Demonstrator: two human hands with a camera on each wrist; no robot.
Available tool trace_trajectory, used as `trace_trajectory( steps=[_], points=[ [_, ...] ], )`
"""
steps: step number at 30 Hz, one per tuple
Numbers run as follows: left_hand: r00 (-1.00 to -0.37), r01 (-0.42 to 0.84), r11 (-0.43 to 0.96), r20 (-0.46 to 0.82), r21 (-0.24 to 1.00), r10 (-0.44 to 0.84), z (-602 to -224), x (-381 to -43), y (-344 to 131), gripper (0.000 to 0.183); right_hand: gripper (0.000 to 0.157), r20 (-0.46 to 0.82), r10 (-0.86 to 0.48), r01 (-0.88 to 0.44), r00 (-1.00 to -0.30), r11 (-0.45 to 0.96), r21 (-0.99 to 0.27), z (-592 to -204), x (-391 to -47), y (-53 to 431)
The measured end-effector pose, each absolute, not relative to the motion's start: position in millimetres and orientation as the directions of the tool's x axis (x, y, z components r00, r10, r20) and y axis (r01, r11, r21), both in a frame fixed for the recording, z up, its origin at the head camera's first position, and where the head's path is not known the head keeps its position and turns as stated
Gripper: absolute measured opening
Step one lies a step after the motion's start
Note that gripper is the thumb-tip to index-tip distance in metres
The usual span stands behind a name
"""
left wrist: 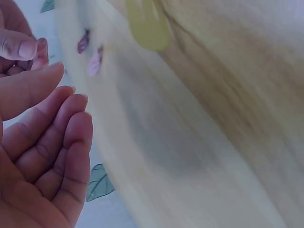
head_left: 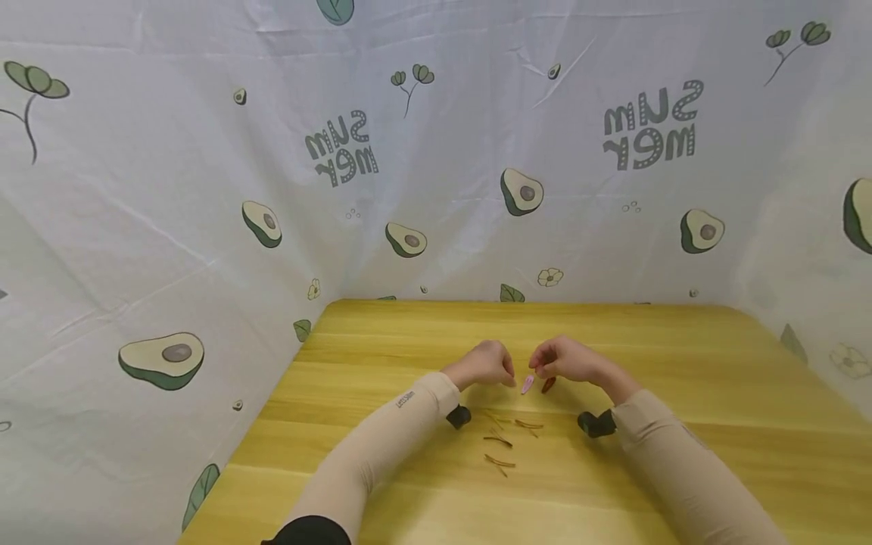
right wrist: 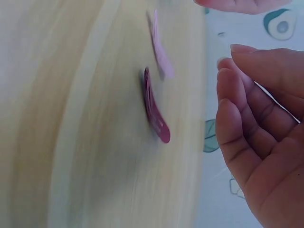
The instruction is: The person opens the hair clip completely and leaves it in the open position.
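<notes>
A pink snap hair clip [head_left: 527, 384] and a dark red snap hair clip [right wrist: 156, 111] lie side by side on the wooden table [head_left: 381, 333]. My left hand [head_left: 485, 364] hovers just left of the pink clip, thumb and fingertips slightly apart with nothing between them. On the other side, my right hand [head_left: 567, 359] hangs over the two clips. Its fingers are loosely bent in the right wrist view, the thumb [right wrist: 266, 64] close to the index fingertip, and no object shows between them. The two hands face each other across a small gap.
Several thin brown and yellowish strips [head_left: 500, 461] lie nearer me. A yellow piece with a rounded end [left wrist: 149, 28] shows at the top of the left wrist view. Black wrist devices [head_left: 596, 424] hang under both wrists. A white avocado-print cloth [head_left: 463, 151] surrounds the table's back and sides.
</notes>
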State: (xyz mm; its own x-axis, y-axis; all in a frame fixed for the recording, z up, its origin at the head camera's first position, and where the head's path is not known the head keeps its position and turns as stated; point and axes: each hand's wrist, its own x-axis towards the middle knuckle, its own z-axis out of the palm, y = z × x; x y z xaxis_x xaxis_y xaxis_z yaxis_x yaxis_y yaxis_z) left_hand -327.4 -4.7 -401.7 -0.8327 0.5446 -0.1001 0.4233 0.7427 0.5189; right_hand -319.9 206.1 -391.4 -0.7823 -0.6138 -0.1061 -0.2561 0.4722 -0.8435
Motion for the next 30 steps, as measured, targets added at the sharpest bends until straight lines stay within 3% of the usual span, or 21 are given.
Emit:
trace_trajectory(
  steps=[11, 15, 30],
  points=[
    [-0.836, 0.354, 0.759, -0.179, 0.546, 0.518, -419, -340, 9, 0.045, 0.016, -0.2, -0.579, -0.221, -0.791, 0.574, -0.788, -412, -347, 198],
    [-0.833, 0.338, 0.767, -0.206, 0.546, 0.514, -416, -340, 14, 0.051, 0.016, -0.186, -0.579, -0.267, -0.793, 0.606, -0.749, -416, -351, 197],
    [-0.867, 0.277, 0.787, -0.21, 0.55, 0.452, -414, -335, 19, 0.035, 0.005, -0.18, -0.569, -0.279, -0.803, 0.625, -0.729, -421, -352, 197]
  ],
)
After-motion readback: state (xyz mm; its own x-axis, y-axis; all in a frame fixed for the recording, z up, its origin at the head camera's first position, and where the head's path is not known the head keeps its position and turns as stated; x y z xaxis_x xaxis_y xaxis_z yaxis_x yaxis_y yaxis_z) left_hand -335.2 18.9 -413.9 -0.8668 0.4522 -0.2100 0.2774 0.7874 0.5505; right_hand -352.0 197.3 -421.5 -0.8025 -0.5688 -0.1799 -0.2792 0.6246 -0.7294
